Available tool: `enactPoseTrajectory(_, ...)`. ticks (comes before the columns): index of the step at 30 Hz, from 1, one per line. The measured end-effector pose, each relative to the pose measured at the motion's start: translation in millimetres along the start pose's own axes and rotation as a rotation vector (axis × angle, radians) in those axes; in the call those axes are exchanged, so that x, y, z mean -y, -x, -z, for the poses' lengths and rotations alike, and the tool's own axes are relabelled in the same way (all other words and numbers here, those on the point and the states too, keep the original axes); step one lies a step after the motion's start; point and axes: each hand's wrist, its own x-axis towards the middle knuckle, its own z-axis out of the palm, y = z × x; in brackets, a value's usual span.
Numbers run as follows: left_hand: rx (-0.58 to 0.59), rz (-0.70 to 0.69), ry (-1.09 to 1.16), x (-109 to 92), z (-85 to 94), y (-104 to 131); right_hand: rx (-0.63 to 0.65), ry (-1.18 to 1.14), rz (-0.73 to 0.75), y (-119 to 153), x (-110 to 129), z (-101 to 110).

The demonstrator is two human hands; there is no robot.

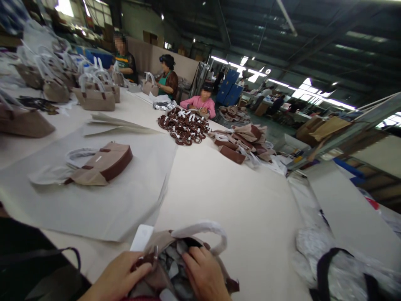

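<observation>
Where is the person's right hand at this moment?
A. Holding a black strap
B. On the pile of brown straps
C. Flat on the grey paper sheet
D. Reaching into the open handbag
D: the right hand has its fingers inside the open handbag, on the crumpled stuffing, while the left hand grips the bag's edge.

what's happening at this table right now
A person at a long work table has both hands in an open tan handbag at the near edge. The left hand grips its opening by the zip; the right hand presses into the grey paper stuffing inside. Its handle is wrapped in white. Another handbag lies flat on a grey sheet, with a pile of brown straps farther along. Three other people work at the far end.
</observation>
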Motion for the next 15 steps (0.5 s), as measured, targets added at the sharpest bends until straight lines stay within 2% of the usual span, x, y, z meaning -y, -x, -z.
enactPoseTrajectory(3,0.02,-0.029,0.285,-3,-17.0,-14,0.086,-0.22,-0.078,-2,7,-1)
enactPoseTrajectory(5,-0.047,-0.037,0.354,-9,-22.3,-21,0.076,-0.299,-0.109,-5,6,3)
enactPoseTrajectory(7,-0.09,-0.077,0.392,-17,-23.4,-26,0.012,-0.329,-0.128,-9,4,15)
enactPoseTrajectory(11,0.014,-0.181,0.42,-40,-24.2,-29,-0.202,-0.387,-0.169,-8,9,55)
enactPoseTrajectory(13,0.067,-0.22,0.437,-57,-27.2,-29,-0.229,-0.368,-0.166,-5,19,69)
enactPoseTrajectory(15,0.095,-0.241,0.443,-73,-32.2,-28,-0.19,-0.269,-0.165,-2,29,77)
